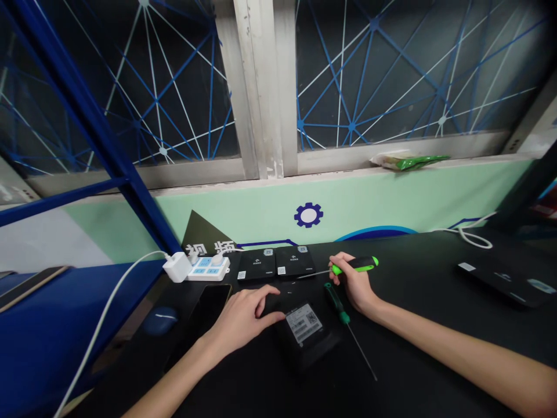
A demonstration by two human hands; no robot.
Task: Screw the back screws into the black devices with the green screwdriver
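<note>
My right hand (pixel 350 281) grips a screwdriver (pixel 363 265) with a black and bright green handle. Its thin shaft points left, with the tip near a few tiny screws (pixel 290 288) on the table. My left hand (pixel 250 313) is open, thumb and index finger apart. The left thumb is at the edge of a black device (pixel 307 351) bearing a white printed label (pixel 304 323). Between that device and my right wrist lies a second screwdriver (pixel 337 305), dark green, its shaft pointing toward me.
Two flat black boxes (pixel 256 266) stand against the wall beside a white power strip (pixel 209 269) with a charger (pixel 177 267). A phone (pixel 213 299) and a blue mouse (pixel 160 320) are at left. Another black box (pixel 507 283) and a white cable (pixel 472 237) lie at right.
</note>
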